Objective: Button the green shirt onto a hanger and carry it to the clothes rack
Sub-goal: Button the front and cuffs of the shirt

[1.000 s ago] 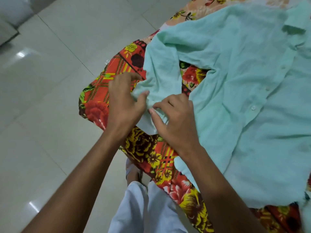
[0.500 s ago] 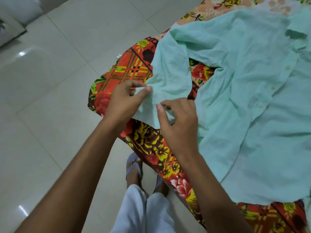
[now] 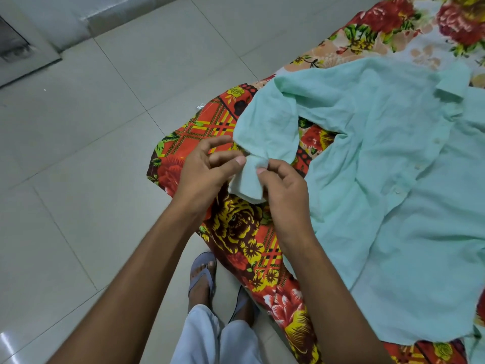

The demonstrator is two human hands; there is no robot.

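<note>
A pale green shirt (image 3: 388, 179) lies spread on a bed covered with a floral sheet (image 3: 236, 232); its collar points to the upper right and white buttons run down its front. One sleeve reaches toward me, and its cuff (image 3: 248, 179) is pinched between both hands. My left hand (image 3: 207, 169) grips the cuff's left edge with thumb and fingers. My right hand (image 3: 283, 190) holds the cuff's right side. No hanger or clothes rack shows in view.
Pale floor tiles (image 3: 91, 153) fill the left half. The bed's corner hangs down at the centre. My feet in sandals (image 3: 202, 274) stand close to the bed's edge. A grey wall base and a vent-like fixture (image 3: 15, 48) are at the upper left.
Both hands have shifted on the sleeve's end and now pinch the cuff closer together. The view has tilted, showing more of the bed's far part.
</note>
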